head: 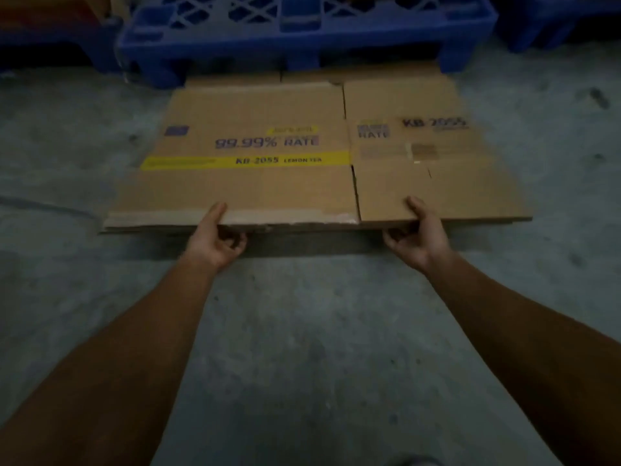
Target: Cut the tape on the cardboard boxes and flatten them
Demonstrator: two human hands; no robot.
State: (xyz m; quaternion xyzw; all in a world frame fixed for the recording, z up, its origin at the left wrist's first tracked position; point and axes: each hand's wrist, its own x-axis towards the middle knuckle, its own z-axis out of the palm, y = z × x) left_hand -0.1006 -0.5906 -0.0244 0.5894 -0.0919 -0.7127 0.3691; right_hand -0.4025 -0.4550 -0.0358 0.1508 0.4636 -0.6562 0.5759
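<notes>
Spreading across the concrete floor (pixel 302 331), a blue plastic pallet (pixel 302 31) is seen at twelve o'clock. A flattened cardboard box (pixel 268 183) is held at centre, near edge raised. That edge is gripped by the left hand (pixel 215 242) at seven o'clock and the right hand (pixel 416 237) at five, thumbs on top, fingers curled beneath.

One view only, head-worn, wide-angle. Looks forward and steeply down along both forearms toward the concrete floor (pixel 302 331). Sits close over the near floor, with the left hand (pixel 215 240) and right hand (pixel 415 238) mid-frame at the near edge of the flattened cardboard box (pixel 268 183). Reaches as far as the blue pallet (pixel 302 31) along the top edge. Soft and dim throughout; bends straight lines toward the corners.
</notes>
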